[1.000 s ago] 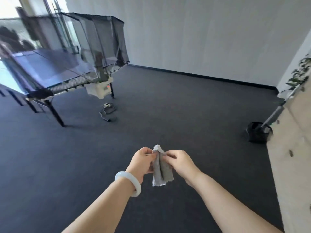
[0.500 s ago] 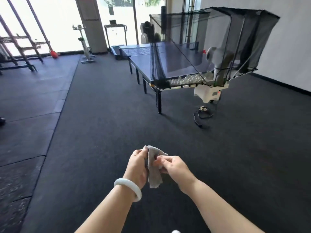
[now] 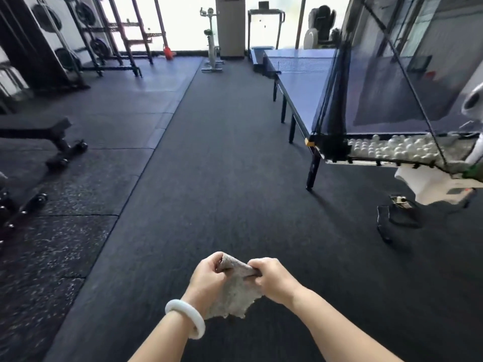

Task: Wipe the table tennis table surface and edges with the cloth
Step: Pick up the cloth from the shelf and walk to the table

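A grey cloth [image 3: 236,293] hangs in front of me, held by its top edge between both hands. My left hand [image 3: 207,279], with a white bangle on the wrist, grips the cloth's left corner. My right hand [image 3: 273,279] pinches the right part of the same edge. The blue table tennis table [image 3: 304,87] stands ahead at the right, well beyond my hands. A black catch net [image 3: 337,82] rises over its near end, with several white balls [image 3: 392,150] lying in a tray along that end.
A white ball machine [image 3: 439,184] and a black cable [image 3: 392,220] sit on the floor under the table's near end. A weight bench [image 3: 39,134] and racks [image 3: 104,35] fill the left side. Dark carpet [image 3: 222,165] runs between them and the table's left side.
The view has swung left, so the table now sits at the right with the gym equipment in sight. My hands have pulled the bunched cloth wider apart.
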{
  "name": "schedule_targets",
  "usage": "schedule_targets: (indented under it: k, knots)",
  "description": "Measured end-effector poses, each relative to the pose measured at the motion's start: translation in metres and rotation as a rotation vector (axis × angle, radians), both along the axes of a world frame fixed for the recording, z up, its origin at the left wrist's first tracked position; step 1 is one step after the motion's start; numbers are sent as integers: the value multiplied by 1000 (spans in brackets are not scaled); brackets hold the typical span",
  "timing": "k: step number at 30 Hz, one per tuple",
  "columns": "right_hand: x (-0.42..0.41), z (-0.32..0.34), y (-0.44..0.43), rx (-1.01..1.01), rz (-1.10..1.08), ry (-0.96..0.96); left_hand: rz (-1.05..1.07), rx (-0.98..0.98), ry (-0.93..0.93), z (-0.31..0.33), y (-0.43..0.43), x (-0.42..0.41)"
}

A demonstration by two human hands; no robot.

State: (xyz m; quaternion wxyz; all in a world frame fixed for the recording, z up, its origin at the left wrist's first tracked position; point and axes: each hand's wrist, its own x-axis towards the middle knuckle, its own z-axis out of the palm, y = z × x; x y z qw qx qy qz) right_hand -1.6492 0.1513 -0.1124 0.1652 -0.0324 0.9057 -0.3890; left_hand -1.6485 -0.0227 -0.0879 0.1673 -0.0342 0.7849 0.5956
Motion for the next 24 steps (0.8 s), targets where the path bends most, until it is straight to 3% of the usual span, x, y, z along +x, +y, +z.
schedule_targets:
  k: [5,12,24]
  knots:
    - [-131,-19,3,-52,-116,36,31,-78,2,-32,-4,-136]
    - [-332,-4,39,-143,-344,102,-171,-221,86,-42,15,-376]
    - [-623,-18,189,-300,-706,105,-314,-292,214,-29,187,-715]
